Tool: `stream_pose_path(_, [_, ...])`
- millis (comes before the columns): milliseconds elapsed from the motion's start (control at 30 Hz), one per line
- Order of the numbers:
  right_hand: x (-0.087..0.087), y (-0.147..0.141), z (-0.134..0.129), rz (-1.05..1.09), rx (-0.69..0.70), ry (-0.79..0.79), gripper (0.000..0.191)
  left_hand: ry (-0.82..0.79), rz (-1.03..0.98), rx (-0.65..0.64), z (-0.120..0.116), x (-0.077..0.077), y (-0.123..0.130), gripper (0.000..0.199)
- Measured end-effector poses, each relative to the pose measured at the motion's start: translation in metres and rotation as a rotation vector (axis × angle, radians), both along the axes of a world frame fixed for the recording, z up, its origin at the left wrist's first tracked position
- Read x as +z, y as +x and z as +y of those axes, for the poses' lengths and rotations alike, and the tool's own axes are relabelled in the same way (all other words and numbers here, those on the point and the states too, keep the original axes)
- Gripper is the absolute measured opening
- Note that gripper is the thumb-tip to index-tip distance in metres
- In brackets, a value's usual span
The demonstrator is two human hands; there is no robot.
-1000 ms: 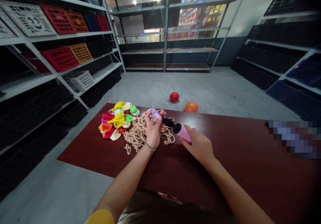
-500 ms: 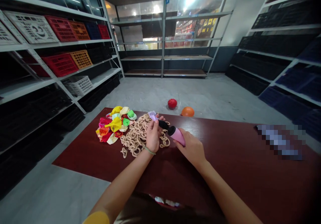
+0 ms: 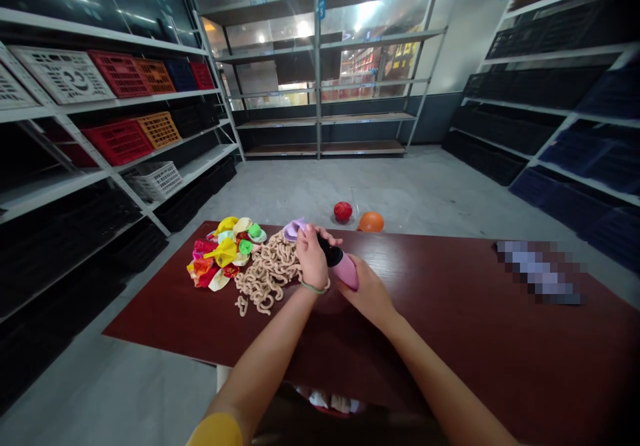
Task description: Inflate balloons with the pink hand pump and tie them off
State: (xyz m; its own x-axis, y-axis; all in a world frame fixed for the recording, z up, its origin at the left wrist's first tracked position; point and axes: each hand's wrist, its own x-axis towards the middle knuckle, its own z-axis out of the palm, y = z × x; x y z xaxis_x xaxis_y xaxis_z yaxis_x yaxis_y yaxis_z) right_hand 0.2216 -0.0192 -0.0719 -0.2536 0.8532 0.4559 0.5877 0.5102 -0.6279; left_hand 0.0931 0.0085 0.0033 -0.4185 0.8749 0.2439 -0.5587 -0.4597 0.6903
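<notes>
My right hand (image 3: 371, 294) is wrapped round a pink hand pump (image 3: 346, 271) with a black end, tilted up to the left. My left hand (image 3: 313, 259), a green band on its wrist, is closed round the pump's black nozzle. From it a limp purple balloon (image 3: 295, 229) sticks out on the far left side. Fingers cover the spot where the balloon and nozzle meet, so I cannot tell whether it is fitted on. Left of the hands lies a heap of beige long balloons (image 3: 267, 273), and beyond it a pile of colourful flat balloons (image 3: 225, 249).
The dark red table (image 3: 450, 339) carries a blurred-out flat object (image 3: 540, 271) at the right. Behind it on the floor are a red balloon (image 3: 343, 211) and an orange balloon (image 3: 371, 222). Shelves with crates (image 3: 117, 141) stand left; more racks stand behind and right.
My left hand has slid right along the nozzle, closer to the pump's pink body. The purple balloon now shows more loosely spread to the left. The view has shifted slightly.
</notes>
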Motion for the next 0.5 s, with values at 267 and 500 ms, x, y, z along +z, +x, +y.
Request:
stream_pose_path(267, [-0.002,0.002,0.0,-0.092,-0.018,-0.031,0.056,-0.104,0.046,0.095,0.009,0.004,-0.016,0.039])
stream_pose_path(500, [-0.012,0.0,0.002,-0.245,-0.089,0.064,0.049,-0.086,-0.018,0.267,0.022,0.044,-0.09,0.028])
